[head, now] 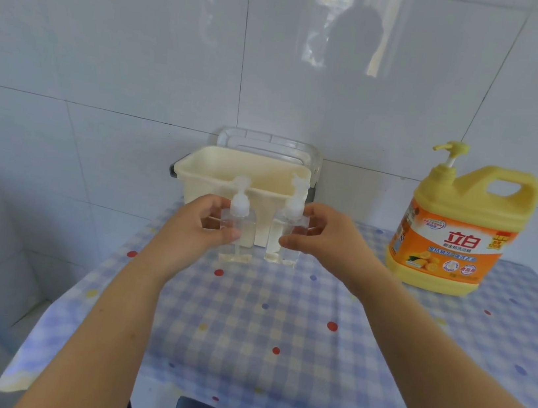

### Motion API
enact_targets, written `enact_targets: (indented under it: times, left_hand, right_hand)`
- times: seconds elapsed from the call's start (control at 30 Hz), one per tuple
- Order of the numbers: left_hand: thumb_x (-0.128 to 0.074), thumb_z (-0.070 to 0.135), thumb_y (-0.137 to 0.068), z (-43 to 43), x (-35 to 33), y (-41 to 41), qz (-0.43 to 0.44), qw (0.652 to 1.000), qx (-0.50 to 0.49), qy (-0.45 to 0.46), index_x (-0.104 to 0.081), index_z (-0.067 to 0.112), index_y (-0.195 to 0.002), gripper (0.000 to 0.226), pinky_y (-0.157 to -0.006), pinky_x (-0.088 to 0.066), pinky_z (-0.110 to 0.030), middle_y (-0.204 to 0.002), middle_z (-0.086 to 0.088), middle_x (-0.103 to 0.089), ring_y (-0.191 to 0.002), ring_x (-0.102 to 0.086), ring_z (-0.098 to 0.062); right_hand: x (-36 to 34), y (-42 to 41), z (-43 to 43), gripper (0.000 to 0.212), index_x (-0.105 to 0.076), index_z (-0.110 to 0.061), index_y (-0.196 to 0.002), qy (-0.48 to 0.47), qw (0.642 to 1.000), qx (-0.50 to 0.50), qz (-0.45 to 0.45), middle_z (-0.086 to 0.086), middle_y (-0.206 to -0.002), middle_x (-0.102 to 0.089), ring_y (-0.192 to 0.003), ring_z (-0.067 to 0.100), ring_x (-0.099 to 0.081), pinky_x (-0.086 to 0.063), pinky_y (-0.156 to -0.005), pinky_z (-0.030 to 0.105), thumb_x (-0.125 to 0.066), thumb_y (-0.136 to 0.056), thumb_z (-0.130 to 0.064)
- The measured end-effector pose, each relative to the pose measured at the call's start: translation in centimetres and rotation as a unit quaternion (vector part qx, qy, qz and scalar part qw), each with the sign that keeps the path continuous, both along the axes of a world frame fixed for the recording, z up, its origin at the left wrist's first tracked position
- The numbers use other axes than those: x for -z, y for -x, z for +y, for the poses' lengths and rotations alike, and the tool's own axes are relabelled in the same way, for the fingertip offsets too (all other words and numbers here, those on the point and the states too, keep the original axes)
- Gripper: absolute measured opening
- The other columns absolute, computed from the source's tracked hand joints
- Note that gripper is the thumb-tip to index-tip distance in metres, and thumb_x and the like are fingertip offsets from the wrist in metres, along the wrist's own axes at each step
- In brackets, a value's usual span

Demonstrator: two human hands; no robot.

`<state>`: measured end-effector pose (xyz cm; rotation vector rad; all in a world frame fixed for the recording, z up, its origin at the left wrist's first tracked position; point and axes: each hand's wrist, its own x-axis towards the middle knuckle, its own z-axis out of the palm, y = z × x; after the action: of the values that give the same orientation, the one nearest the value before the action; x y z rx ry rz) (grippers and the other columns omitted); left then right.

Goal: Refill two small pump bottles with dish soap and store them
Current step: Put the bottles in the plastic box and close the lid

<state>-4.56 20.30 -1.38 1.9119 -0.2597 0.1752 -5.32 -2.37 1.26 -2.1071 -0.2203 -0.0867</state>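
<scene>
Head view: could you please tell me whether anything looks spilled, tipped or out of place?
Nothing stands out. The left clear plastic pump bottle in the left hand and the right clear plastic pump bottle in the right hand are upright; the yellow dish-soap jug stands upright, and no spill shows on the checked tablecloth.

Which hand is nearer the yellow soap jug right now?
Right. The right hand grips a small bottle left of the jug; the left hand grips the other bottle, farther left.
</scene>
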Motion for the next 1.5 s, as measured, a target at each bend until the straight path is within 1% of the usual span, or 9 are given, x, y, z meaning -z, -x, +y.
enact_targets:
  times: [0.13,0.27,0.43,0.6,0.7,0.87,1.13,1.3,1.5]
  left_hand:
    - [-0.074,0.017,-0.082,0.8,-2.6,-1.0,-0.023,1.000,0.000,0.015,-0.063,0.025,-0.116,0.037,-0.076,-0.048,-0.017,-0.109,0.005,-0.069,-0.096,-0.066,-0.009]
    - [-0.074,0.011,-0.081,1.4,-5.3,-2.7,-0.048,0.998,-0.001,0.037,-0.065,0.024,-0.109,0.033,-0.073,-0.049,-0.011,-0.108,-0.003,-0.070,-0.088,-0.066,-0.010]
    - [-0.073,0.011,-0.082,1.3,-8.5,-5.3,-0.065,0.998,-0.008,0.020,-0.061,0.018,-0.107,0.029,-0.064,-0.050,-0.008,-0.101,0.003,-0.068,-0.082,-0.066,-0.010]
    - [-0.074,0.012,-0.082,1.2,-10.1,-8.2,-0.057,0.998,0.002,0.007,-0.061,0.020,-0.103,0.027,-0.074,-0.055,-0.022,-0.097,0.004,-0.068,-0.080,-0.067,-0.008]
    - [-0.075,0.012,-0.081,1.2,-9.9,-10.2,-0.045,0.999,0.004,-0.016,-0.060,0.012,-0.110,0.032,-0.076,-0.054,-0.027,-0.090,0.008,-0.065,-0.081,-0.065,-0.010]
    - [-0.077,0.013,-0.079,1.6,-8.4,-13.4,-0.002,0.997,0.004,-0.072,-0.060,0.014,-0.111,0.036,-0.077,-0.054,-0.029,-0.093,0.004,-0.064,-0.084,-0.064,-0.013]
    - [-0.076,0.009,-0.076,2.0,-6.6,-17.4,0.124,0.976,0.023,-0.176,-0.057,0.013,-0.114,0.042,-0.086,-0.057,-0.038,-0.115,-0.004,-0.059,-0.097,-0.066,-0.022]
    - [-0.075,0.008,-0.073,1.4,-6.2,-18.3,0.164,0.947,0.031,-0.276,-0.063,0.014,-0.102,0.032,-0.086,-0.057,-0.041,-0.108,-0.006,-0.066,-0.092,-0.070,-0.021]
    - [-0.072,0.017,-0.079,0.6,-5.5,-18.6,0.153,0.912,0.018,-0.380,-0.064,0.018,-0.103,0.025,-0.080,-0.050,-0.030,-0.100,-0.002,-0.068,-0.086,-0.063,-0.017]
  right_hand:
    - [-2.4,-1.1,0.7,0.031,-0.063,-0.028,-0.095,-0.021,0.999,-0.014,-0.020,0.002,-0.091,-0.070,-0.067,0.000,-0.062,-0.055,-0.073,0.025,-0.083,-0.073,-0.021]
    - [-5.0,-2.9,1.3,0.039,-0.065,-0.017,-0.105,-0.040,0.998,-0.012,-0.040,0.001,-0.089,-0.071,-0.076,0.018,-0.065,-0.056,-0.074,0.037,-0.084,-0.071,-0.020]
    - [-7.6,-5.4,1.9,0.042,-0.062,-0.014,-0.104,-0.031,0.997,0.009,-0.063,0.009,-0.095,-0.069,-0.082,0.022,-0.070,-0.059,-0.074,0.038,-0.084,-0.071,-0.026]
    - [-8.5,-8.2,3.0,0.036,-0.058,-0.012,-0.101,-0.002,0.996,0.035,-0.083,0.002,-0.083,-0.064,-0.070,0.015,-0.063,-0.058,-0.076,0.038,-0.080,-0.076,-0.023]
    - [-8.0,-10.4,3.7,0.040,-0.056,-0.014,-0.107,0.018,0.996,0.048,-0.072,-0.002,-0.084,-0.063,-0.078,0.020,-0.066,-0.057,-0.079,0.044,-0.079,-0.076,-0.022]
    - [-6.3,-13.2,4.8,0.037,-0.059,-0.012,-0.095,0.080,0.994,0.071,-0.026,0.008,-0.089,-0.067,-0.087,0.028,-0.066,-0.056,-0.079,0.049,-0.077,-0.065,-0.023]
    - [-4.5,-15.8,6.8,0.039,-0.057,-0.008,-0.109,0.134,0.986,0.048,0.085,0.014,-0.103,-0.064,-0.095,0.030,-0.065,-0.055,-0.086,0.046,-0.074,-0.074,-0.011]
    - [-3.7,-16.8,7.2,0.040,-0.055,-0.010,-0.112,0.179,0.972,0.055,0.141,0.013,-0.102,-0.064,-0.090,0.026,-0.066,-0.056,-0.085,0.042,-0.074,-0.078,-0.012]
    - [-3.6,-17.0,7.5,0.036,-0.059,-0.004,-0.117,0.226,0.956,0.046,0.180,0.014,-0.110,-0.063,-0.097,0.028,-0.066,-0.055,-0.088,0.039,-0.071,-0.083,-0.010]
